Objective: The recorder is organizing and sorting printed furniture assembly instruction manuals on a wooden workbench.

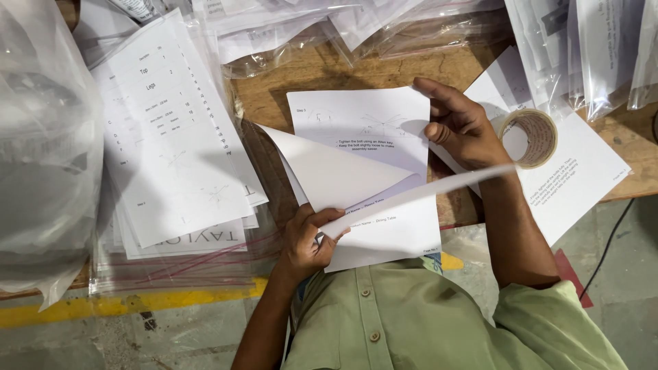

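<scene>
we see the left hand [307, 240] pinching the lower corner of a white printed sheet [343, 179], curled and half folded over the instruction page [373, 130] lying on the wooden table [329, 72], while the right hand [466, 127] rests half-open with fingertips pressing that page's upper right edge, just beside a tape roll [531, 138].

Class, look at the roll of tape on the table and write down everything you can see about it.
The roll of brownish-tan tape is a ring with a wide open core, through which white paper shows. It looks partly used, the wound band being fairly thin. It leans tilted, its opening facing the camera, on a white printed sheet at the right of the wooden table. The right hand lies just beside its left edge; whether they touch cannot be told. Clear plastic bags lie beyond it.
</scene>
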